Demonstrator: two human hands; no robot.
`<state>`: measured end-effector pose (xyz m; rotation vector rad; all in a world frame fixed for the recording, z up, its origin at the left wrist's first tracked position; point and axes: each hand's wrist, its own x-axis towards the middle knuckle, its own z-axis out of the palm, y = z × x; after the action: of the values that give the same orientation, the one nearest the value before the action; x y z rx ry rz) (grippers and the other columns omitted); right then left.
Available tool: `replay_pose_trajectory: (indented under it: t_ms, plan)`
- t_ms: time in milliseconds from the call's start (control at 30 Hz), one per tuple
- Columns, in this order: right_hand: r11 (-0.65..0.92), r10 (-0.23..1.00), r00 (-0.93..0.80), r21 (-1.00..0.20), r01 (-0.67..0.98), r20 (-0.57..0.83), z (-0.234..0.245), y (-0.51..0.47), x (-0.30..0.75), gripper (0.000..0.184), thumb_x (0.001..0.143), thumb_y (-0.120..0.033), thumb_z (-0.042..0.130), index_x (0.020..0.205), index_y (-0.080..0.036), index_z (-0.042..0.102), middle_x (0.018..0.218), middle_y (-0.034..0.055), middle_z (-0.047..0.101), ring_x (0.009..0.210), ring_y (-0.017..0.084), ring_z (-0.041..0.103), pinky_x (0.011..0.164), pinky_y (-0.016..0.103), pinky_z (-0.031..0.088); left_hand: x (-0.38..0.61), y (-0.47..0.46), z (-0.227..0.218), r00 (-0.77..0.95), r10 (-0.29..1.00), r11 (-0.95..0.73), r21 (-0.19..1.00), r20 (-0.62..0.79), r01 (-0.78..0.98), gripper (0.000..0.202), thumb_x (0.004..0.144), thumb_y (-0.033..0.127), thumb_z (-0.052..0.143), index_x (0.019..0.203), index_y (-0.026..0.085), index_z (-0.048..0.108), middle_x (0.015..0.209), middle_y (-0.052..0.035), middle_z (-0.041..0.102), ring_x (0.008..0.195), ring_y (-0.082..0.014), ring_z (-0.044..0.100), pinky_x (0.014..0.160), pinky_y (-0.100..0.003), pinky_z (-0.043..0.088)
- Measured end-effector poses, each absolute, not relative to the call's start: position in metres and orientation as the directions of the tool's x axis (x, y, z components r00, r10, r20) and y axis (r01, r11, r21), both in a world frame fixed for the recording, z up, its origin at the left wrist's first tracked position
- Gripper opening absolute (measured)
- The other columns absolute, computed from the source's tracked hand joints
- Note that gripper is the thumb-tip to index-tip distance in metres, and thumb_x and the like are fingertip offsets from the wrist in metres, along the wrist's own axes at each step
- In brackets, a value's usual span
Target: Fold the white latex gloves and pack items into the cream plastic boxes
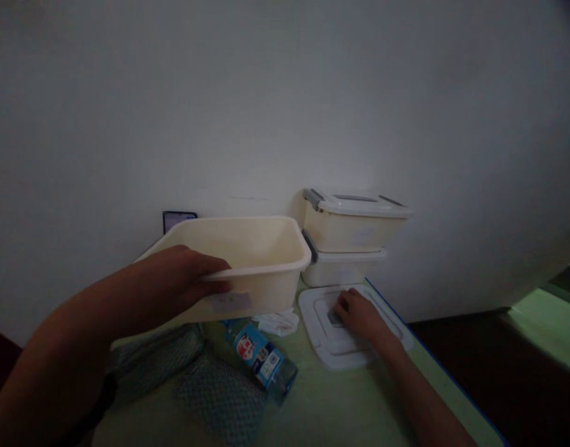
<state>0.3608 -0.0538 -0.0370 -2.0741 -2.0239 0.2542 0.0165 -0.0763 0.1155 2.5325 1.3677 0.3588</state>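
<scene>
My left hand point(192, 276) is closed on the near rim of a lidless cream plastic storage bin point(271, 285), thumb on the rim and fingers below it. The bin is held above the table, with a pale label on its front. My right hand point(357, 310) is at the middle of a white lid point(329, 354) lying flat on the table, its fingers curled round the lid's grey handle, which they mostly hide. Below the bin lie a plastic bottle point(261, 357) with a blue label, a crumpled white tissue or wrapper point(278, 323) and dark woven cloths point(222, 394).
Two lidded cream boxes with grey latches, an upper box point(354, 230) on a lower box point(338, 270), stand against the wall point(248, 112). Behind the bin leans a phone point(176, 218). The green table point(336, 410) has a blue right edge.
</scene>
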Motion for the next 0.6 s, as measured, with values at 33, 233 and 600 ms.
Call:
replay_pose_trajectory:
  t_ms: [33, 233, 600]
  plan:
    - [-0.016, 0.997, 0.036, -0.294, 0.956, 0.064, -0.037, -0.056, 0.361, 0.031, 0.089, -0.031, 0.053, 0.116, -0.017, 0.055, 0.118, 0.0083, 0.057, 0.097, 0.020, 0.059, 0.081, 0.041, 0.051, 0.017, -0.077, 0.116, 0.547, 0.836, -0.533, 0.312, 0.047, 0.787, 0.028, 0.088, 0.035, 0.048, 0.080, 0.019, 0.069, 0.077, -0.0020, 0.071, 0.069, -0.0146, 0.062, 0.065, -0.023, 0.043]
    - [0.088, 0.976, 0.028, -0.514, 0.853, 0.214, -0.003, -0.055, 0.337, 0.020, 0.089, -0.030, 0.050, 0.092, -0.012, 0.059, 0.096, 0.0100, 0.064, 0.088, 0.019, 0.062, 0.081, 0.036, 0.051, 0.025, -0.077, 0.117, 0.585, 0.810, -0.564, 0.234, -0.029, 0.792, 0.031, 0.091, 0.031, 0.040, 0.085, 0.017, 0.067, 0.082, -0.0068, 0.069, 0.076, -0.0184, 0.062, 0.070, -0.029, 0.043]
    - [0.343, 0.939, -0.184, -0.763, 0.547, 0.290, 0.086, -0.013, 0.272, 0.036, 0.090, -0.041, 0.036, 0.082, -0.017, 0.063, 0.087, 0.0047, 0.068, 0.079, 0.017, 0.063, 0.067, 0.026, 0.050, 0.039, -0.082, 0.111, 0.608, 0.793, -0.578, 0.268, -0.040, 0.771, 0.027, 0.089, 0.032, 0.043, 0.081, 0.019, 0.065, 0.081, -0.0067, 0.069, 0.078, -0.0197, 0.063, 0.068, -0.029, 0.044]
